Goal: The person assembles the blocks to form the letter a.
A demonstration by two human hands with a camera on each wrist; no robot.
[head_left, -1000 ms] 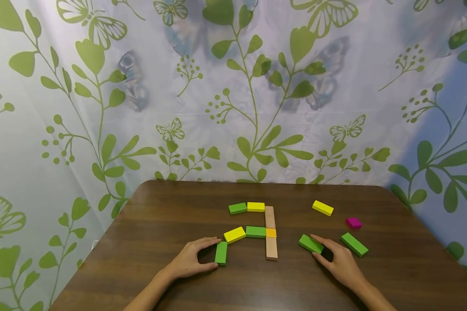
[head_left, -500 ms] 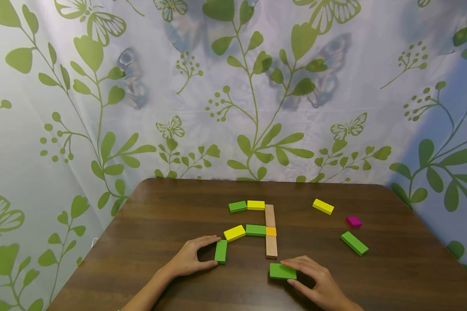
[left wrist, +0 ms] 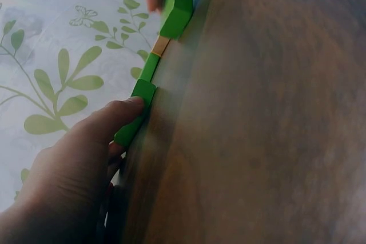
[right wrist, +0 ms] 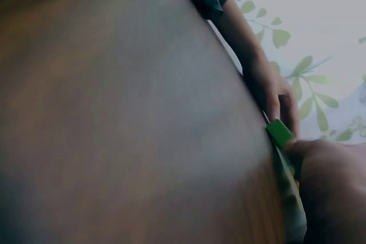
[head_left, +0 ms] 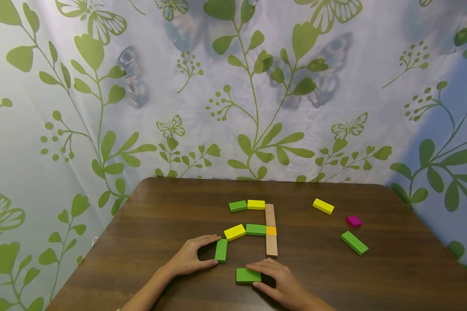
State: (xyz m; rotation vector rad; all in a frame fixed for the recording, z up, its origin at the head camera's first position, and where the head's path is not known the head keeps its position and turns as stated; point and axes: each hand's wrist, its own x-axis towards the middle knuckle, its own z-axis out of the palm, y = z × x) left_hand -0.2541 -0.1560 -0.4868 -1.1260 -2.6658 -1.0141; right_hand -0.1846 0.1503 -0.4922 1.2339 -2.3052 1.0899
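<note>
My left hand [head_left: 192, 258] pinches an upright-running green block [head_left: 221, 251] between thumb and fingers, at the near end of a yellow block [head_left: 235, 232]. My right hand [head_left: 282, 280] grips a second green block [head_left: 247, 276] by its right end, lying crosswise a little nearer and to the right. In the left wrist view the thumb presses the first green block [left wrist: 135, 112], and the other hand's green block [left wrist: 177, 8] shows above it. Beyond, another green block [head_left: 255, 230] joins the yellow one to an orange block [head_left: 270, 230] between two wooden blocks [head_left: 271, 245].
At the far end of the row lie a yellow block [head_left: 256, 204] and a green block [head_left: 238, 206]. To the right are a loose yellow block [head_left: 323, 206], a magenta block [head_left: 353, 221] and a green block [head_left: 354, 242] on the brown table [head_left: 171, 203]. A patterned curtain [head_left: 202, 108] hangs behind.
My right hand has carried its green block from the right side leftward and nearer, past the lower wooden block, turning it crosswise. My left hand stays on its green block.
</note>
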